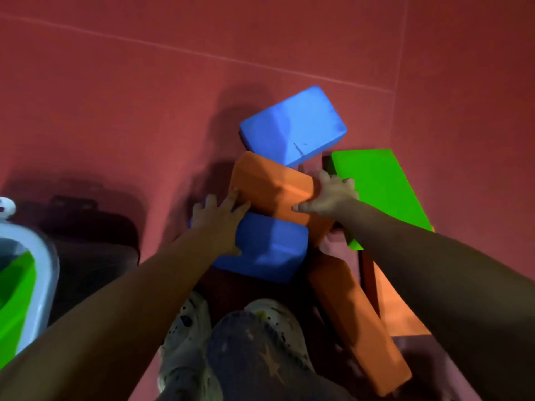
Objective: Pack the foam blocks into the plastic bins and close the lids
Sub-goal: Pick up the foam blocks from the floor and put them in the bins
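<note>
- Two hands work one pile: left hand lies spread across the near blue block with fingertips touching the orange block; right hand grips that orange block's right end. Hands sit apart, one per side.
- Step in hand looks like lifting the orange block out. Squeeze from both ends, raise it straight up, keep it level; foam gives, so grip firmly.
- Bin sits at far left, lid off, with a green block already inside. The carry goes left, well apart from the pile.
- Far blue block leans on the orange one's far edge and may tip once it lifts.
- Big green block touches the right hand's back, so clearance is tight.
- Long orange block lies near the right forearm.
- Dark case sits between bin and pile, under the carry path.
- Shoes stand just beside the pile.
</note>
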A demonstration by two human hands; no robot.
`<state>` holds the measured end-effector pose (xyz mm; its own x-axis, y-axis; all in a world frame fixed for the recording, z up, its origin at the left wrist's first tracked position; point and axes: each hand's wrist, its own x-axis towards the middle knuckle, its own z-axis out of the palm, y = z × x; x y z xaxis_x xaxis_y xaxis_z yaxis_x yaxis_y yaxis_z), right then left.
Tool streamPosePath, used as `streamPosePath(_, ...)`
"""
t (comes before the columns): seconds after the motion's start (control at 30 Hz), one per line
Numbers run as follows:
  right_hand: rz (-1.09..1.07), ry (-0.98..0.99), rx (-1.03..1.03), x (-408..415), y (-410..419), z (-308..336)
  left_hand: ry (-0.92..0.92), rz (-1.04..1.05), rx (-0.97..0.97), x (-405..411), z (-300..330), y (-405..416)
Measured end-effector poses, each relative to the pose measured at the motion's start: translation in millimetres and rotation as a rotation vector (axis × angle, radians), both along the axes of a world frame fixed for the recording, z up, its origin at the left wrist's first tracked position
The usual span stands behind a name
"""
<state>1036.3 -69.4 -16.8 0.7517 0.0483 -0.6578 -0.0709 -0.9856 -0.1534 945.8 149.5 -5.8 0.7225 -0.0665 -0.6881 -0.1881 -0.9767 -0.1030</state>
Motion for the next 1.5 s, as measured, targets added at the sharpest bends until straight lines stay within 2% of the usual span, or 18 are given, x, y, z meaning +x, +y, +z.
streamPosePath(0.13,0.153,-0.054,-0.047,-9.7,2.1,5.2,0.070,-0.021,-0.007,-3.9,6.6,14.1)
streamPosePath(0.27,0.218,-0.158,-0.070,-28.2,4.9,6.8,0.039,-0.014,-0.025,-19.3,11.7,20.4)
streamPosePath(0.43,0.179,-0.191,0.011,-48.5,13.9,20.6,0.113,0.147,-0.114,-32.0,34.0,36.9)
streamPosePath(0.5,0.152,-0.235,0.016,-55.7,21.2,35.1,0.084,0.236,-0.163,-37.5,55.5,51.2)
streamPosePath(0.6,0.068,-0.290,0.051,-62.4,34.4,63.2,-0.106,0.299,-0.198,-49.5,94.6,68.4)
streamPosePath(0.73,-0.063,-0.379,0.159,-74.0,55.6,115.5,-0.522,0.279,-0.140,-74.7,156.7,78.9)
streamPosePath(0.87,-0.171,-0.477,0.264,-104.8,75.3,183.2,-0.759,0.331,-0.179,-129.2,229.2,107.5)
streamPosePath(0.97,-0.304,-0.573,0.350,-124.1,85.2,238.4,-1.031,0.620,-0.378,-179.0,282.6,134.2)
streamPosePath(1.0,-0.320,-0.581,0.366,-129.2,88.3,256.1,-1.050,0.723,-0.462,-194.5,297.1,141.0)
streamPosePath(1.07,-0.292,-0.573,0.359,-143.4,92.3,281.8,-0.939,0.811,-0.561,-220.0,309.2,146.1)
streamPosePath(1.13,-0.215,-0.610,0.330,-155.6,94.6,291.8,-0.715,0.815,-0.595,-233.3,296.2,138.2)
streamPosePath(1.2,-0.172,-0.614,0.294,-164.2,94.5,285.9,-0.478,0.779,-0.645,-239.3,258.8,119.8)
streamPosePath(1.27,-0.206,-0.592,0.274,-172.5,87.7,268.3,-0.346,0.763,-0.716,-236.1,221.0,94.7)
streamPosePath(1.37,-0.213,-0.540,0.233,-175.8,72.8,232.6,-0.362,0.670,-0.658,-209.0,175.7,63.7)
streamPosePath(1.5,-0.216,-0.487,0.234,-165.0,59.2,189.4,-0.675,0.386,-0.254,-156.2,159.2,56.4)
